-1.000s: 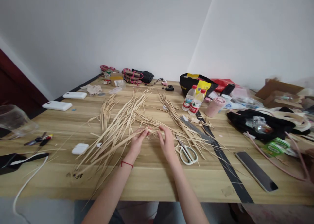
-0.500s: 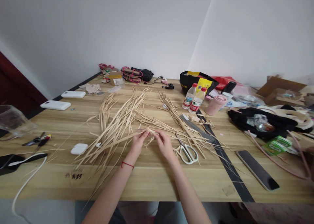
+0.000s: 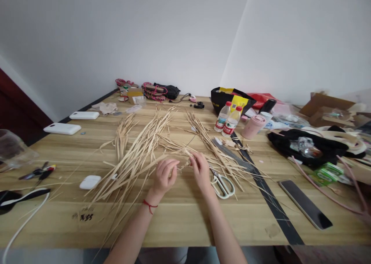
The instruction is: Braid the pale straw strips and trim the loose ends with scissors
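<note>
A small braided piece of pale straw (image 3: 188, 160) is pinched between the thumb and fingers of my right hand (image 3: 201, 171); a thin dark, needle-like sliver stands out above it. My left hand (image 3: 165, 175) hovers just to the left, apart from the piece, fingers loosely curled and thumb away from them; nothing shows in it. A red cord bracelet (image 3: 150, 206) circles my left wrist. Long flat straw strips (image 3: 145, 140) lie in a loose pile beyond and left of my hands, with another bundle (image 3: 203, 131) to the right. Scissors with pale handles (image 3: 223, 185) rest beside my right hand.
Two red-capped bottles (image 3: 231, 122), a pink cup (image 3: 254, 127) and a black bag (image 3: 217, 100) stand at the back right. A phone (image 3: 305, 204) lies at the right. A white earbud case (image 3: 90, 182) and pliers-like tools (image 3: 39, 172) lie left.
My left hand has let go of the braided piece and drawn back slightly down and left. My right hand keeps the piece, now a little farther right. The view has shifted slightly.
</note>
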Tool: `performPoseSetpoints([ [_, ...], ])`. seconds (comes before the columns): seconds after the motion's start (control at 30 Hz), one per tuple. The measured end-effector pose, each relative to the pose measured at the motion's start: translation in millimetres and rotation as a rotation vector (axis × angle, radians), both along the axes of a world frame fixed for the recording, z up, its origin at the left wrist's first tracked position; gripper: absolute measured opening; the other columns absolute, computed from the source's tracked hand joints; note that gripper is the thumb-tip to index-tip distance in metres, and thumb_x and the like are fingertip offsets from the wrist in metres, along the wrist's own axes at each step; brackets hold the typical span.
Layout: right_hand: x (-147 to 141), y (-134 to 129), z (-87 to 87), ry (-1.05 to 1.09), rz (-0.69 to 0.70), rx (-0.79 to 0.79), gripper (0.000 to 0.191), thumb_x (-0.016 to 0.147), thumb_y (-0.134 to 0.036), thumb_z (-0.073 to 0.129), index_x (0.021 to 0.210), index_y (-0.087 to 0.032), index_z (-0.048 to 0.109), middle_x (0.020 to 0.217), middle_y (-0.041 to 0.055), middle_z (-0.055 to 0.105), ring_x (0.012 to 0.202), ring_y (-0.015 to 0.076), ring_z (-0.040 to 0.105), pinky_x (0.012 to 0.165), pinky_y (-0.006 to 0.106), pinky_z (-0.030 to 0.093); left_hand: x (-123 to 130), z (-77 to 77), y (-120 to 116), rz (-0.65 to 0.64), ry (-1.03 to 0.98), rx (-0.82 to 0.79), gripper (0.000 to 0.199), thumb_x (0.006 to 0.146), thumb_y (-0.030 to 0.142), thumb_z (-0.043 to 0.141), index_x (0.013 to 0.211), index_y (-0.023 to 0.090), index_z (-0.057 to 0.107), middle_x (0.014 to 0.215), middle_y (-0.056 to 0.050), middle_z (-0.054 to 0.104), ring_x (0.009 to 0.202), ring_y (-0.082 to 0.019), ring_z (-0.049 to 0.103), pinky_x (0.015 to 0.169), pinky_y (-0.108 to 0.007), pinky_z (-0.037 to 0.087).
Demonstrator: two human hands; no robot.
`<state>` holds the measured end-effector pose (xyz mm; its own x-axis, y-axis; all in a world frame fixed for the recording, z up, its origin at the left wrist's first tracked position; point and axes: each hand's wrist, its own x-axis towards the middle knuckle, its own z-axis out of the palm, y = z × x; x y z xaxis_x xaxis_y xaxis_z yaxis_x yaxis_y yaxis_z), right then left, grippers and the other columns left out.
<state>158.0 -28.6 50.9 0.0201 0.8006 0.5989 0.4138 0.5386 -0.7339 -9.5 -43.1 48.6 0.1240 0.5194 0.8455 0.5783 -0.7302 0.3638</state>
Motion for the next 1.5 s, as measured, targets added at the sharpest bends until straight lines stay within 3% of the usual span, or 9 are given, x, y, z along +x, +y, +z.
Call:
performPoseSetpoints([
  [0.1, -1, -2, -0.7, -0.071, 0.032, 0.049, 0.027, 0.092, -0.025, 0.042, 0.114, -0.023, 0.058, 0.099, 0.008, 0.061, 0.092, 0.0188, 0.057, 0.082, 0.033, 0.047, -2, 1.3, 3, 0.216, 0.047, 0.145, 0.026, 0.082, 0.01, 0.052, 0.105, 0.019, 0.058, 0.099, -0.01, 0.065, 0.099, -0.021, 0.057, 0.091, -0.04, 0.041],
  [0.2, -3, -3, -4.3, -0.171, 0.038, 0.112, 0.029, 0.092, -0.024, 0.044, 0.117, -0.024, 0.057, 0.1, 0.0085, 0.061, 0.093, 0.0193, 0.058, 0.081, 0.033, 0.048, -2, 3.0, 7, 0.339, 0.051, 0.092, 0.023, 0.082, 0.012, 0.054, 0.104, 0.019, 0.057, 0.1, -0.01, 0.063, 0.102, -0.022, 0.054, 0.092, -0.041, 0.038],
  [0.27, -3, -2, -7.0, -0.232, 0.028, 0.149, 0.03, 0.091, -0.024, 0.045, 0.119, -0.025, 0.055, 0.101, 0.0088, 0.062, 0.093, 0.02, 0.058, 0.08, 0.034, 0.048, -2, 3.7, 8, 0.341, 0.044, 0.016, 0.019, 0.084, 0.015, 0.054, 0.102, 0.019, 0.056, 0.098, -0.009, 0.062, 0.1, -0.022, 0.054, 0.09, -0.041, 0.039],
  [0.53, -3, 0, -8.2, -0.277, 0.02, 0.101, 0.025, 0.092, -0.026, 0.044, 0.113, -0.022, 0.056, 0.095, 0.0079, 0.064, 0.086, 0.0198, 0.059, 0.075, 0.033, 0.047, 5, -1.7, 17, 0.201, -0.238, -0.214, 0.009, 0.086, 0.025, 0.053, 0.092, 0.018, 0.053, 0.097, -0.008, 0.053, 0.095, -0.019, 0.055, 0.084, -0.036, 0.046],
  [0.7, -2, 0, -5.2, -0.348, 0.005, 0.1, 0.026, 0.093, -0.026, 0.043, 0.112, -0.023, 0.059, 0.094, 0.0077, 0.066, 0.085, 0.0202, 0.059, 0.075, 0.034, 0.045, 5, -16.4, 27, -0.001, -0.52, -0.534, 0.02, 0.08, 0.035, 0.06, 0.09, 0.018, 0.055, 0.088, -0.005, 0.061, 0.081, -0.017, 0.061, 0.075, -0.032, 0.05],
  [0.83, 2, 1, -3.1, -0.359, 0.02, 0.097, 0.025, 0.093, -0.027, 0.044, 0.11, -0.024, 0.061, 0.095, 0.0075, 0.067, 0.089, 0.0205, 0.06, 0.079, 0.034, 0.045, 2, -26.4, 36, -0.133, -0.614, -0.706, 0.025, 0.074, 0.04, 0.064, 0.085, 0.017, 0.059, 0.08, -0.004, 0.066, 0.077, -0.018, 0.063, 0.072, -0.03, 0.05],
  [1.0, 6, 4, -3.8, -0.306, 0.074, 0.076, 0.024, 0.092, -0.029, 0.046, 0.108, -0.023, 0.062, 0.094, 0.007, 0.068, 0.087, 0.0196, 0.061, 0.077, 0.032, 0.047, 1, -30.5, 42, -0.131, -0.714, -0.779, 0.028, 0.066, 0.04, 0.071, 0.075, 0.016, 0.06, 0.072, -0.003, 0.065, 0.069, -0.016, 0.062, 0.062, -0.025, 0.048],
  [1.17, 0, 5, -8.0, -0.287, 0.052, 0.069, 0.024, 0.092, -0.028, 0.045, 0.108, -0.02, 0.062, 0.093, 0.0082, 0.067, 0.085, 0.0194, 0.061, 0.076, 0.031, 0.048, 3, -32.4, 42, -0.19, -0.866, -0.908, 0.036, 0.06, 0.038, 0.076, 0.081, 0.014, 0.06, 0.067, -0.002, 0.064, 0.06, -0.012, 0.058, 0.049, -0.019, 0.04],
  [1.5, 6, 8, 7.3, -0.27, 0.072, 0.015, 0.021, 0.09, -0.025, 0.047, 0.103, -0.021, 0.063, 0.094, 0.0074, 0.068, 0.088, 0.02, 0.061, 0.08, 0.034, 0.047, 2, -38.4, 41, -0.255, -0.897, -0.939, 0.038, 0.06, 0.039, 0.076, 0.088, 0.014, 0.069, 0.083, -0.007, 0.068, 0.07, -0.014, 0.06, 0.063, -0.025, 0.048],
])
